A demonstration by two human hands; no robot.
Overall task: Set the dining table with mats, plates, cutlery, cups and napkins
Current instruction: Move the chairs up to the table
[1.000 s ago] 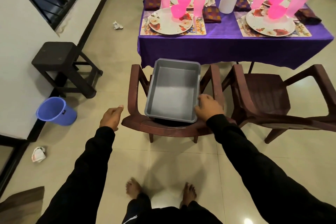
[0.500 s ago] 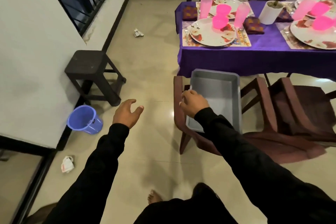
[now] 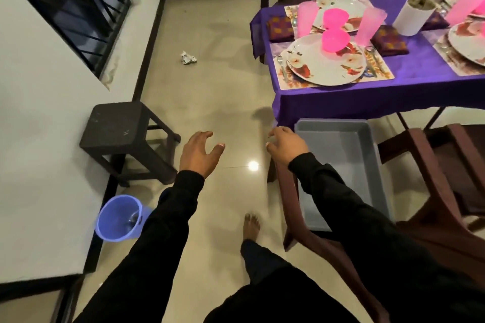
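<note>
We are holding nothing: left hand (image 3: 198, 152) hovering over floor, fingers spread wide; right hand (image 3: 286, 145) loosely curled beside tray (image 3: 341, 162) rim. Tray lying at right hand's 3 o'clock, long axis 12-to-6. Set table (image 3: 409, 86) at 1 o'clock. Right hand nearer both.

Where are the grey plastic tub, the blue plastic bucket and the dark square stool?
grey plastic tub (image 3: 338, 149), head view, bare inner floor.
blue plastic bucket (image 3: 118, 217), head view, inside wall.
dark square stool (image 3: 118, 123), head view, seat top.
</note>
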